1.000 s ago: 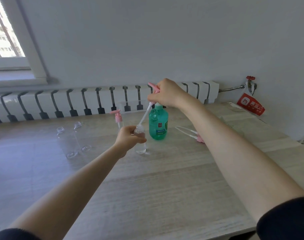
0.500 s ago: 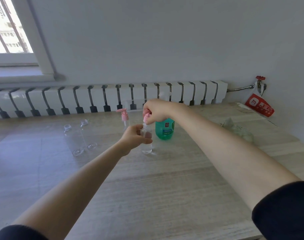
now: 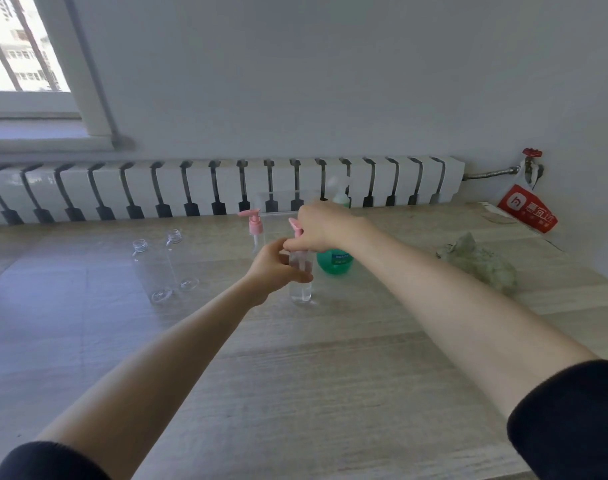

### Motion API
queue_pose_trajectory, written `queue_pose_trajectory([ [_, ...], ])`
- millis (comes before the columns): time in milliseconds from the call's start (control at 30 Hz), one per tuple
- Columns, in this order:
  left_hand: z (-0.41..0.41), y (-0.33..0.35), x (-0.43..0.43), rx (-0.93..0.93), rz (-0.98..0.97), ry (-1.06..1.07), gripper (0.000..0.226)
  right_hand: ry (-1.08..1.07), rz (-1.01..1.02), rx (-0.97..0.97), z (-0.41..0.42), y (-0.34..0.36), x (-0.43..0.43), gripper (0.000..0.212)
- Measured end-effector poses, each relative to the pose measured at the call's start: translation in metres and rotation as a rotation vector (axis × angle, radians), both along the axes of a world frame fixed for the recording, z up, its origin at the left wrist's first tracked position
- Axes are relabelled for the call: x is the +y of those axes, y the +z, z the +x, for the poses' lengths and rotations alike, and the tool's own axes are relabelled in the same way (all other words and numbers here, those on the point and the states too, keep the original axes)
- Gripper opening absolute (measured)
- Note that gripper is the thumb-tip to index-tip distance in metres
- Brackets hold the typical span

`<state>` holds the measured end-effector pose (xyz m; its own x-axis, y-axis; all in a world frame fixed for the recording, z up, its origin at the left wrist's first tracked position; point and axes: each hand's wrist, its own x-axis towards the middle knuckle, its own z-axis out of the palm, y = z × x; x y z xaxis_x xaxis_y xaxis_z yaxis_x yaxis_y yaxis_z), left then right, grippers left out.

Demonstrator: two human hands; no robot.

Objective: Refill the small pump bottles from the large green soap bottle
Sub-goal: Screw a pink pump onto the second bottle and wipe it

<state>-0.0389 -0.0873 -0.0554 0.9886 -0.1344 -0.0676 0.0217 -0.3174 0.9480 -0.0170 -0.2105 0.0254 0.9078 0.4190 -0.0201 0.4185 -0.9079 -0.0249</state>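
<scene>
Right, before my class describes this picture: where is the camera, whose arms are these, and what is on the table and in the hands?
No machine here: the camera sits on a person's head, looking forward and down, so both bare arms are that person's own. The left hand grips a small clear plastic bottle standing on the pale wooden table. The fingers of the right hand pinch the pink pump top at its neck. Just behind stands the large green soap bottle. To the left stand another clear bottle with a pink pump and two open clear bottles without pumps. A crumpled greenish bag lies on the right.
</scene>
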Motion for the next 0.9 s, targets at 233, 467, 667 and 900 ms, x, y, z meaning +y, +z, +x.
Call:
queue_pose_trajectory([
  [233,-0.001,0.004,-0.001,0.019,0.027,-0.021,0.058,-0.009,0.263,0.257,0.004,0.014,-0.012,0.036],
  [467,-0.002,0.002,0.001,0.007,0.027,-0.035,0.059,0.009,0.639,0.306,-0.001,-0.019,-0.024,0.020],
  [667,-0.002,-0.003,-0.002,-0.036,0.083,0.048,0.025,-0.091,0.927,0.109,-0.008,-0.051,-0.017,0.029],
  [900,-0.002,-0.003,0.000,-0.015,0.088,0.035,0.026,0.014,0.941,0.408,-0.006,-0.046,-0.034,0.039],
])
